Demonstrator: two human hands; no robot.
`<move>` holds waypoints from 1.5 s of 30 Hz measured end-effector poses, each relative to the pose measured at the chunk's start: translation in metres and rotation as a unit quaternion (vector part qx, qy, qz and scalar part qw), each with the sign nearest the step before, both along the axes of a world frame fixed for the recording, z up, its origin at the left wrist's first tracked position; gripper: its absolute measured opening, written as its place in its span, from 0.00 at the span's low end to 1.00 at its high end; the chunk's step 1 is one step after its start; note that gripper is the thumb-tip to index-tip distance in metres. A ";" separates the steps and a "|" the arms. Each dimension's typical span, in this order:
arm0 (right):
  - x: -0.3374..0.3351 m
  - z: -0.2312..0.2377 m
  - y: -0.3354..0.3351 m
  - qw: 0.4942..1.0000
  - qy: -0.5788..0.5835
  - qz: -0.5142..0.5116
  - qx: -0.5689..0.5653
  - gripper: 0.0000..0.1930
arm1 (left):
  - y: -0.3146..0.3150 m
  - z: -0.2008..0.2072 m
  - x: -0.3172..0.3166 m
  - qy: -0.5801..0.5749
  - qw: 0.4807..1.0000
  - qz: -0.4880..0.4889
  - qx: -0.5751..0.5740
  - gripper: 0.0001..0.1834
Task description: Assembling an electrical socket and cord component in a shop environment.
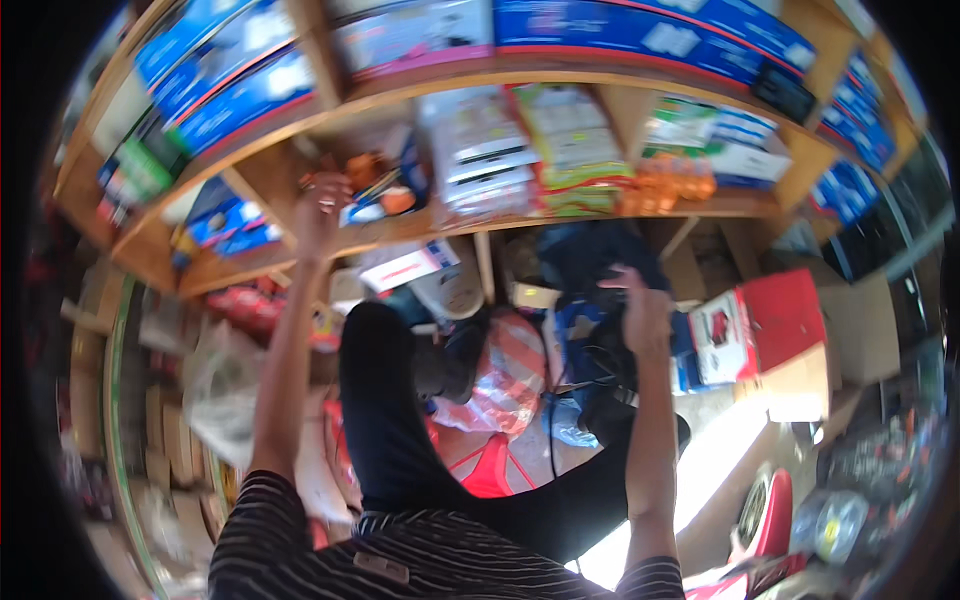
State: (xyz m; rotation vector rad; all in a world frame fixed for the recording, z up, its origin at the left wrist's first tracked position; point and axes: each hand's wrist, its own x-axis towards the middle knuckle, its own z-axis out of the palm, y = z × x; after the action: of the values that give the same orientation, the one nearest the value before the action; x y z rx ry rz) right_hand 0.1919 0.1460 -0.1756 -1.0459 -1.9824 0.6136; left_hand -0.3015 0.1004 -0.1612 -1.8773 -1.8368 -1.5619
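Note:
My left hand [324, 198] reaches into a wooden shelf compartment at the upper left, beside loose orange items [366, 172] and a dark blue and orange object [398, 198]. Blur hides whether its fingers hold any of them. My right hand [645, 308] hovers in front of a dark bag [600, 258] below the shelf, fingers spread, with nothing in them. Next to the left hand's compartment stand stacked grey and white packets [478, 155] and green-yellow packets [572, 145].
Blue boxes [650, 40] fill the upper shelf. A red and white box [765, 325] sits on cartons at the right. A striped plastic bag [508, 370] lies by my legs, and a whitish plastic bag [225, 385] stands at the left. The wooden shelf edge [400, 232] runs across the front.

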 end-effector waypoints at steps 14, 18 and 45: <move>0.020 -0.003 0.002 0.992 -0.008 -0.045 -0.116 0.30 | 0.150 -0.016 -0.083 0.274 0.866 0.138 -0.395 0.30; 0.021 -0.004 0.004 0.995 0.017 -0.043 -0.083 0.27 | 0.142 0.015 -0.037 0.249 0.861 0.178 -0.406 0.24; -0.023 0.017 0.005 0.970 0.125 0.137 -0.156 0.15 | 0.076 0.017 0.308 -0.415 0.827 -0.328 -0.188 0.12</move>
State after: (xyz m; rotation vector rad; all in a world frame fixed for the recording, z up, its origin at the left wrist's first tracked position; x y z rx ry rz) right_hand 0.1693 0.1515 -0.1588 -0.8277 -1.8548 1.1803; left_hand 0.0068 0.1763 -0.1441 -2.4136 -1.9725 -2.7883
